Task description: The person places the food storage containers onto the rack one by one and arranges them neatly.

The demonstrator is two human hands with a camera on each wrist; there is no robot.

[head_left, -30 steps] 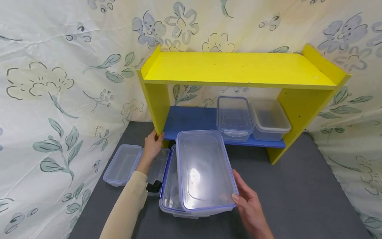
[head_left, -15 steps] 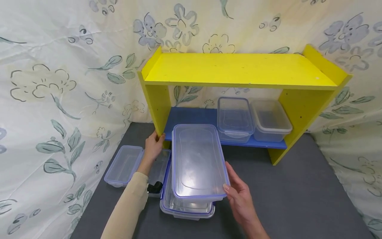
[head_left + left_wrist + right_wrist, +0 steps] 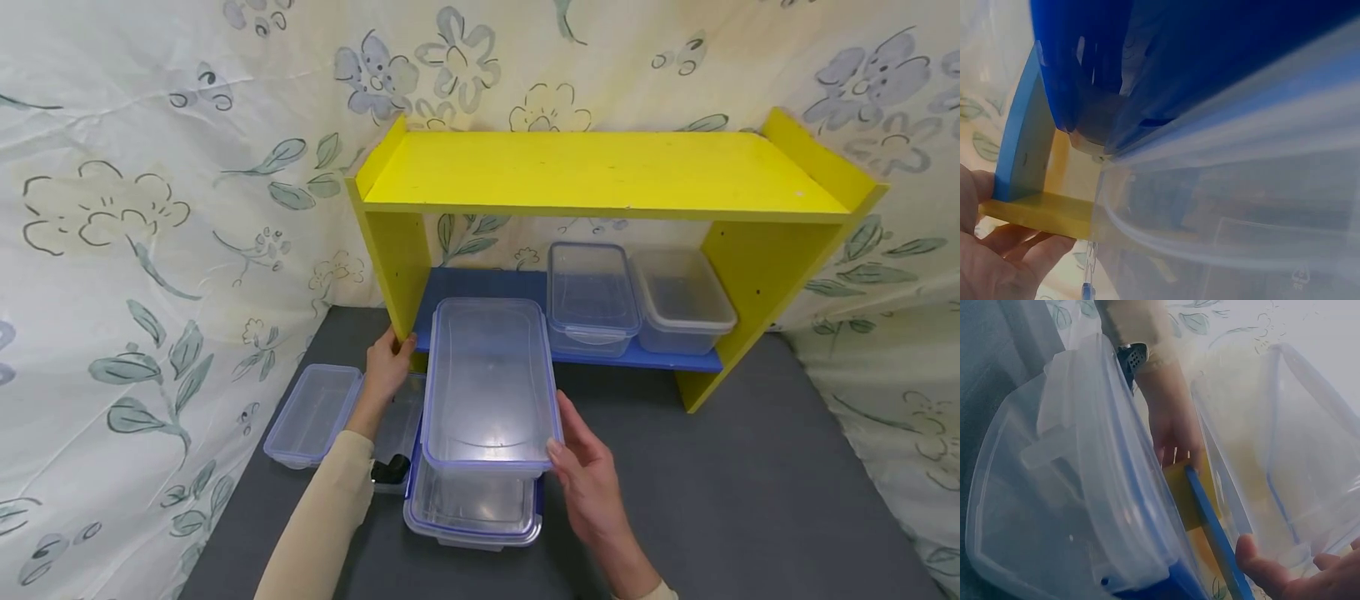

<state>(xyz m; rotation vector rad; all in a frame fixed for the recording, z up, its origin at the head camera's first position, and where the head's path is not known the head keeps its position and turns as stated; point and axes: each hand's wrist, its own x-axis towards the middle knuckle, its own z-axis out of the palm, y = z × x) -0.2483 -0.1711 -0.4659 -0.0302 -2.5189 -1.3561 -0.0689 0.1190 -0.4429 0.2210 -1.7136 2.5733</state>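
My left hand (image 3: 387,367) grips the lower front corner of a yellow shelf unit (image 3: 600,171) at its left side panel. In the left wrist view, the thumb and fingers of that hand (image 3: 1013,250) lie on either side of the board. My right hand (image 3: 588,479) holds a large clear food container (image 3: 491,383) with a blue-edged lid by its right side. The held container is raised above another lidded container (image 3: 476,504) on the table, its far end overlapping the blue lower shelf (image 3: 487,285) in the head view.
Two lidded containers, one blue-rimmed (image 3: 592,292) and one with a clear lid (image 3: 684,296), stand on the blue shelf's right half. More containers lie on the dark table (image 3: 675,483) at left, one (image 3: 313,412) at the far left. A floral cloth (image 3: 150,250) hangs behind.
My right hand has moved the large container leftward and away from me toward the blue shelf, uncovering more of the container below. The left hand keeps its grip on the shelf unit.
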